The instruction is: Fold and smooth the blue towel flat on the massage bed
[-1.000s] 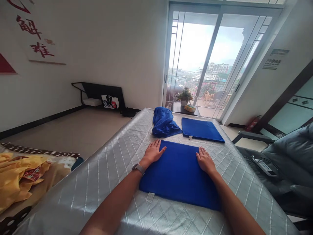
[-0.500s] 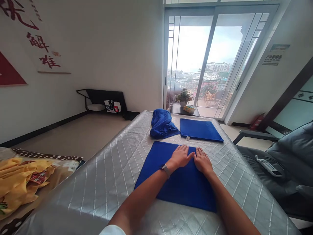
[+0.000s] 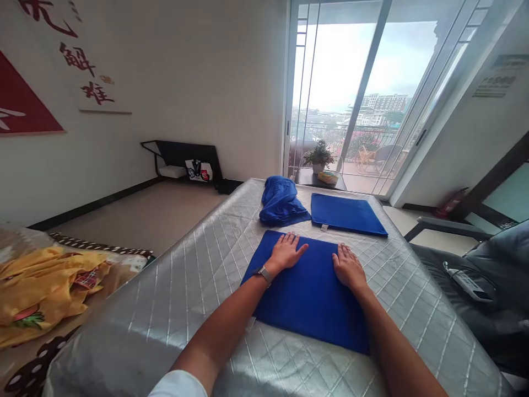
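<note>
A flat blue folded cloth (image 3: pixel 309 303) lies in front of me on the silver quilted mattress (image 3: pixel 185 281). Palm down near its far left part rests my left hand (image 3: pixel 287 252), open, with the thumb spread to the right. My right hand (image 3: pixel 349 266) lies flat by the far right edge of the same cloth, open too, fingers pointing away from me. Beyond them are a second flat blue cloth (image 3: pixel 349 214) with a small white tag and, to its left, a crumpled blue cloth (image 3: pixel 281 199).
Yellow patterned cloth (image 3: pixel 53 281) is heaped at the left. A dark armchair (image 3: pixel 438 259) holding a white power strip (image 3: pixel 469 284) stands at the right. Past the mattress are a small table with a potted plant (image 3: pixel 319 155) and a sliding glass door (image 3: pixel 330 71).
My hands have moved apart over the blue cloth: the left went leftward, the right slightly rightward. The camera view has shifted a little.
</note>
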Action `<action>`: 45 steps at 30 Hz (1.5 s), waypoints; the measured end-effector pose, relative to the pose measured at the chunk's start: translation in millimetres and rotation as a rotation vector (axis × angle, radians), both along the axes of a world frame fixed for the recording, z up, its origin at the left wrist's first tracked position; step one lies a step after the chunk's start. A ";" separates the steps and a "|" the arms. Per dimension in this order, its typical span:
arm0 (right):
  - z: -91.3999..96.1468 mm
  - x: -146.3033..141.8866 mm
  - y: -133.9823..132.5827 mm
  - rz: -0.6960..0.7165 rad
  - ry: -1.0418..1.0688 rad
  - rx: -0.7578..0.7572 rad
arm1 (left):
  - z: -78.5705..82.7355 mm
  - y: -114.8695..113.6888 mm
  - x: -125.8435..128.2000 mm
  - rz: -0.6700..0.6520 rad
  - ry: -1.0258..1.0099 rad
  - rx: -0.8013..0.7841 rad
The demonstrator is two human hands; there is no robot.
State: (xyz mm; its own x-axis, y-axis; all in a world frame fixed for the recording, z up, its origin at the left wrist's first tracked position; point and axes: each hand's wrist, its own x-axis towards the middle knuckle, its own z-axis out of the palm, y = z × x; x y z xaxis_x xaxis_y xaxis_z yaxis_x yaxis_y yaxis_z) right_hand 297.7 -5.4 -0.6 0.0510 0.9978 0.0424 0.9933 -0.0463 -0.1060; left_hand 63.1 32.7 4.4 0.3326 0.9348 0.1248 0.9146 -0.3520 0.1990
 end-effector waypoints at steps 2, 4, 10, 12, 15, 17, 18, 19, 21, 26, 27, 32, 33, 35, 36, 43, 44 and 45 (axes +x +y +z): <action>0.9 0.1 -0.6 -0.003 0.002 -0.005 | -0.9 4.1 -28.0 0.077 0.026 -0.005; 0.7 0.8 -0.6 -0.004 0.000 -0.010 | -2.3 6.6 -48.4 0.136 0.038 0.001; -0.2 1.1 1.2 -0.004 -0.037 -0.014 | -7.6 7.7 -62.4 0.170 0.030 0.037; 1.8 -0.1 -0.3 -0.013 -0.076 -0.015 | -8.9 7.9 -60.8 0.166 0.032 0.048; 4.8 -1.5 -6.4 0.002 -0.125 -0.015 | -9.7 8.2 -59.6 0.166 0.030 0.050; 5.0 -2.0 -12.2 0.032 -0.119 -0.025 | -9.5 8.0 -59.1 0.169 0.031 0.047; 4.4 -2.3 -15.1 0.041 -0.107 -0.032 | -9.2 7.8 -58.9 0.167 0.035 0.046; 3.6 -2.6 -17.9 0.041 -0.094 -0.037 | -8.8 7.6 -58.7 0.165 0.042 0.047; 1.9 -3.5 -22.4 0.028 -0.066 -0.036 | -7.3 7.4 -59.1 0.158 0.058 0.048; 1.1 -7.6 -26.3 0.005 -0.014 -0.032 | 1.3 8.1 -58.6 0.183 0.110 0.016; 1.5 -8.5 -26.3 0.002 -0.007 -0.029 | 3.8 7.4 -54.3 0.189 0.118 0.028; 2.4 -10.1 -27.6 -0.001 -0.012 0.000 | 13.0 -11.0 17.2 -0.069 0.030 0.056; 2.1 -9.4 -28.3 0.007 -0.021 0.003 | 13.1 -16.8 39.1 -0.166 0.004 0.044; 1.0 -7.2 -30.1 0.041 -0.044 0.001 | 11.6 -27.6 80.9 -0.294 -0.052 0.053; 0.3 -5.9 -30.9 0.058 -0.054 -0.002 | 10.2 -31.7 98.0 -0.324 -0.069 0.059; -1.6 -6.2 -28.5 0.029 -0.038 0.006 | -2.4 -32.0 94.1 -0.246 -0.063 0.039; -1.3 -7.3 -27.6 0.016 -0.034 0.007 | -3.3 -29.9 79.5 -0.216 -0.057 0.037; -1.1 -8.2 -26.8 0.005 -0.031 0.006 | -3.7 -27.8 63.2 -0.184 -0.049 0.031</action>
